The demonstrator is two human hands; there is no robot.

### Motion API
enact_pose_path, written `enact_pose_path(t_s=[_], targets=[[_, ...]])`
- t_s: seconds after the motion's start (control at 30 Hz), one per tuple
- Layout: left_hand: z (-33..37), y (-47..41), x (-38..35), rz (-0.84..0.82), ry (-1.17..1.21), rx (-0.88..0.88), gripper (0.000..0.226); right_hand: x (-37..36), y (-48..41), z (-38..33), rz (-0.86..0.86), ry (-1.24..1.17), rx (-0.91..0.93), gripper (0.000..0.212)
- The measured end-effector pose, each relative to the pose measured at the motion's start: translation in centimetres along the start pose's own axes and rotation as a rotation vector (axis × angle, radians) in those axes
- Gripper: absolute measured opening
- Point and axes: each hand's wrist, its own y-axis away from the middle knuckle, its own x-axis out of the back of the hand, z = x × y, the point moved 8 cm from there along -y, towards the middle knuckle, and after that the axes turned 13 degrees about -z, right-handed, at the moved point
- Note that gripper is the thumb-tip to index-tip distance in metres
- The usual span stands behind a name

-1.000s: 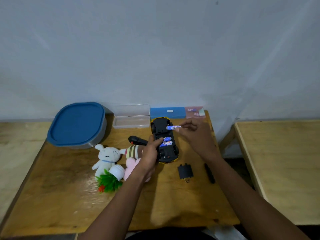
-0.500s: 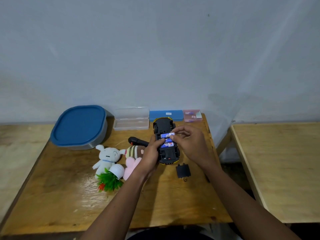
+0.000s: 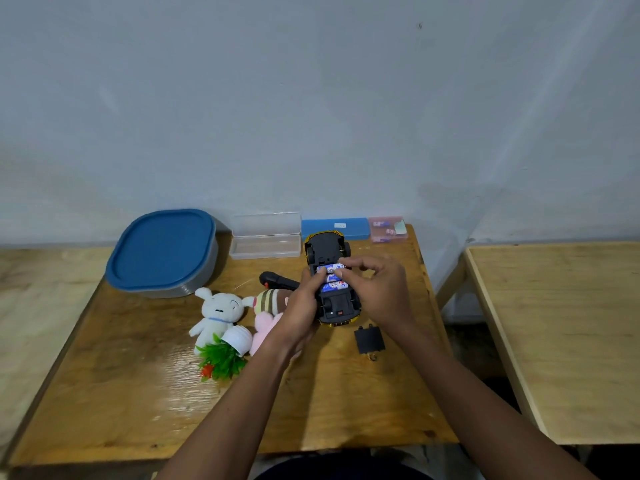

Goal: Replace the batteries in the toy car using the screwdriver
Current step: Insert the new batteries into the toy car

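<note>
Both hands' fingers (image 3: 343, 263) on batteries (image 3: 333, 277) in upturned toy car (image 3: 330, 278).

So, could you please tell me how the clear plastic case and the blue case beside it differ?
The clear plastic case is see-through and lies open with its lid raised; the blue case is opaque and shut. The clear one is left of the toy car, the blue one behind it. Both are flat, oblong boxes along the wall.

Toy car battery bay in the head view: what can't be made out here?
- Battery polarity: the batteries are too small and partly under the fingers of the right hand.
- Whether the top battery is seated: fingertips of both hands cover it.
- Left side of the toy car: hidden by the left hand.
</note>
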Motion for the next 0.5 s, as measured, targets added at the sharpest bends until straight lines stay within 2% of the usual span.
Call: enact_pose_path(t_s=[0.17,0.33,0.43,0.5], targets=[[-0.6,-0.5,-0.1,0.004,-0.014,0.012,0.033,0.1,0.8,-0.6,0.138,0.196,0.136,0.017],[-1.2,-1.2,-0.1,0.023,0.008,0.014,0.029,-0.2,1.4,-0.1,0.112,0.282,0.193,0.019],[-1.9,-1.8,0.0,0.036,-0.007,0.024,0.024,-0.3,2.0,-0.2,0.074,0.585,0.252,0.025],[-2.7,-2.2,0.1,0.060,-0.025,0.045,0.032,-0.7,2.3,0.4,0.047,0.748,0.257,0.030]])
